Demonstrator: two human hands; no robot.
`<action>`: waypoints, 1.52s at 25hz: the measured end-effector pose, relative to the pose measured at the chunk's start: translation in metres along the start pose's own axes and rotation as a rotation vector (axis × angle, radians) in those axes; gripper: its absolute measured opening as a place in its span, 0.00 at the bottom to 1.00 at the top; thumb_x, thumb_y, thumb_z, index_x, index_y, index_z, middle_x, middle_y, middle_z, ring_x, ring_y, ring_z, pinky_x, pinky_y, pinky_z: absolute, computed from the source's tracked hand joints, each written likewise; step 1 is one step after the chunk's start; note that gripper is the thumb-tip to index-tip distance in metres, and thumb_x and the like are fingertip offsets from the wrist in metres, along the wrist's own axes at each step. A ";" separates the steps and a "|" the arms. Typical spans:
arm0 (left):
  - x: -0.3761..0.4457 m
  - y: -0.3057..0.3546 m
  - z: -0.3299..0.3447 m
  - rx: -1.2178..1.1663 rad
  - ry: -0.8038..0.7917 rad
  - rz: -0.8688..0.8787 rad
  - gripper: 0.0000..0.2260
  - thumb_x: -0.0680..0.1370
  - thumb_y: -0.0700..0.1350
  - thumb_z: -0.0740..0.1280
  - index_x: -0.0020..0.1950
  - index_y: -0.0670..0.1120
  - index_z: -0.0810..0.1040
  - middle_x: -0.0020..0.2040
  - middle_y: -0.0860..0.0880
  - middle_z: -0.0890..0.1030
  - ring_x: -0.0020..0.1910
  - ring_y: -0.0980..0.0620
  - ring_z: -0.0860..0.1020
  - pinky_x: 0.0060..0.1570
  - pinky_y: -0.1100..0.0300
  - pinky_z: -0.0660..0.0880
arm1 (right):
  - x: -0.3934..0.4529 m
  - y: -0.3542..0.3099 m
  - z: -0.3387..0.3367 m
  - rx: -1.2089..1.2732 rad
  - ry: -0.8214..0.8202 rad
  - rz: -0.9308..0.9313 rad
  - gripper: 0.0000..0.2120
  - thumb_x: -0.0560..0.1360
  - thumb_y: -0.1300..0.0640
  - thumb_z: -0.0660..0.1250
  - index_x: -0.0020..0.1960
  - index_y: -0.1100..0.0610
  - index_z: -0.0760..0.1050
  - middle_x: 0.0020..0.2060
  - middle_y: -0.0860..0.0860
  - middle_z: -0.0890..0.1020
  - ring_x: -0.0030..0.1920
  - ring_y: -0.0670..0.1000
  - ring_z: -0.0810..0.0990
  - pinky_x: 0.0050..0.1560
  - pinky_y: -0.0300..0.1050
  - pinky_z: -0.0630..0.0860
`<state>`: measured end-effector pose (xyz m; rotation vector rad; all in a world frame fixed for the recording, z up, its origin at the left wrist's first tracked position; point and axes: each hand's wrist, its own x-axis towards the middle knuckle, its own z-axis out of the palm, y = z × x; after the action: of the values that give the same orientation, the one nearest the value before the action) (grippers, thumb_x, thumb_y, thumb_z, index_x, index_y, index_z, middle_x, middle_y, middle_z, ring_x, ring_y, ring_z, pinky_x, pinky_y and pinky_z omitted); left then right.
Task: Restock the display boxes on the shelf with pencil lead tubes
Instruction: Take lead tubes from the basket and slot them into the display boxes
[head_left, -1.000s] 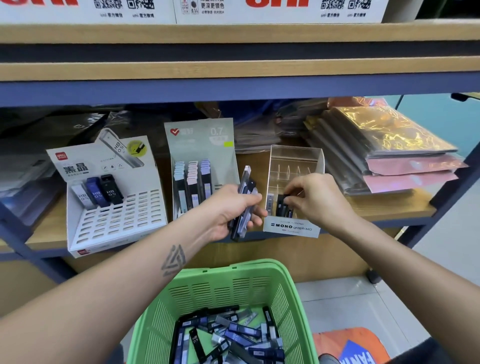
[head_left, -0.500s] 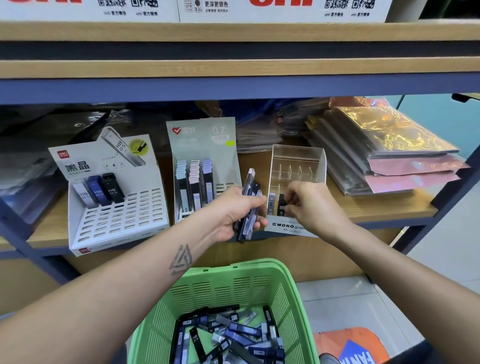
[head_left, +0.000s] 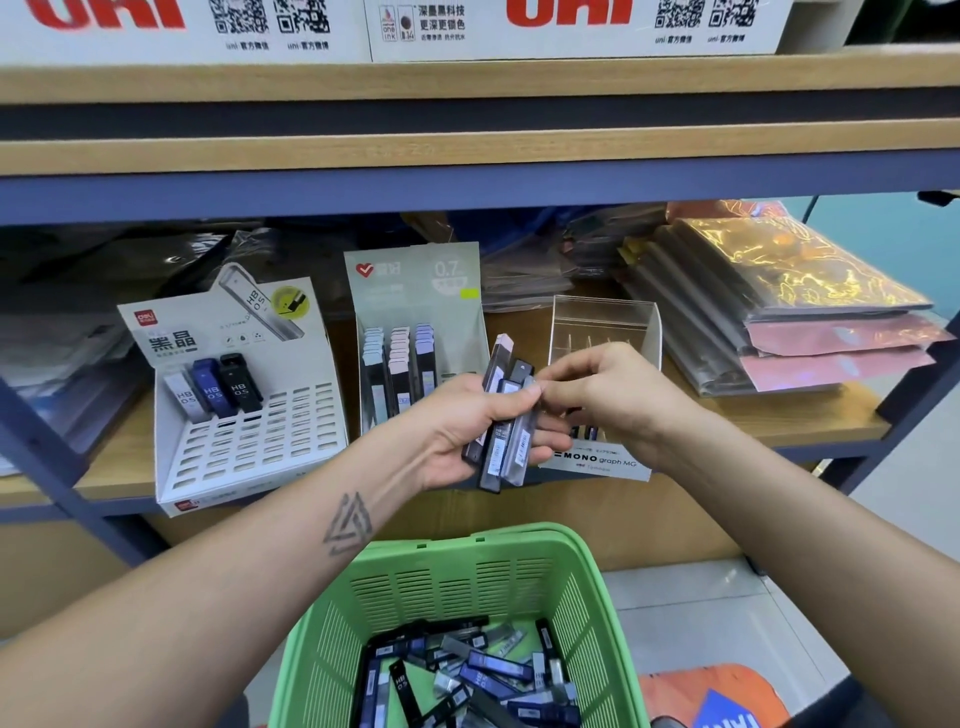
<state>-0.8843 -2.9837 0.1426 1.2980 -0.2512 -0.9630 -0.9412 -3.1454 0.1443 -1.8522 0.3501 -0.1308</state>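
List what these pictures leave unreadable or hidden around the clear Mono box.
Head view only.
- Clear Mono box: front slots hidden behind right hand.
- Tubes in left hand: exact count unclear, overlapping; labels too small.
- Green basket: bottom edge cuts it off.

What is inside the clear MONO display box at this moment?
Bare dividers show in the back of the clear MONO box. A few dark tubes stand at its front; the right hand covers the rest, so the count is unclear.
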 end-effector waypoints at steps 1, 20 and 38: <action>-0.002 0.001 -0.001 -0.007 0.002 -0.005 0.14 0.81 0.39 0.66 0.61 0.30 0.76 0.51 0.31 0.83 0.44 0.39 0.86 0.43 0.51 0.84 | 0.001 -0.001 0.000 0.050 -0.014 0.020 0.02 0.75 0.65 0.73 0.46 0.62 0.84 0.37 0.55 0.85 0.40 0.51 0.83 0.45 0.46 0.81; -0.062 0.034 -0.072 -0.018 0.292 0.087 0.13 0.81 0.45 0.67 0.51 0.35 0.80 0.36 0.39 0.83 0.31 0.47 0.83 0.27 0.59 0.81 | 0.023 -0.054 0.067 0.253 -0.131 -0.237 0.11 0.74 0.72 0.71 0.55 0.63 0.80 0.47 0.62 0.86 0.51 0.61 0.86 0.53 0.48 0.84; -0.149 0.044 -0.216 -0.242 0.732 -0.059 0.07 0.80 0.35 0.58 0.43 0.39 0.71 0.33 0.45 0.73 0.29 0.51 0.71 0.22 0.65 0.70 | 0.071 -0.089 0.239 -0.100 -0.062 -0.522 0.07 0.75 0.64 0.74 0.49 0.54 0.82 0.40 0.52 0.86 0.41 0.50 0.86 0.53 0.55 0.83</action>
<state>-0.8137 -2.7280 0.1669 1.3482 0.4575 -0.4929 -0.7948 -2.9245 0.1492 -2.0069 -0.1811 -0.4166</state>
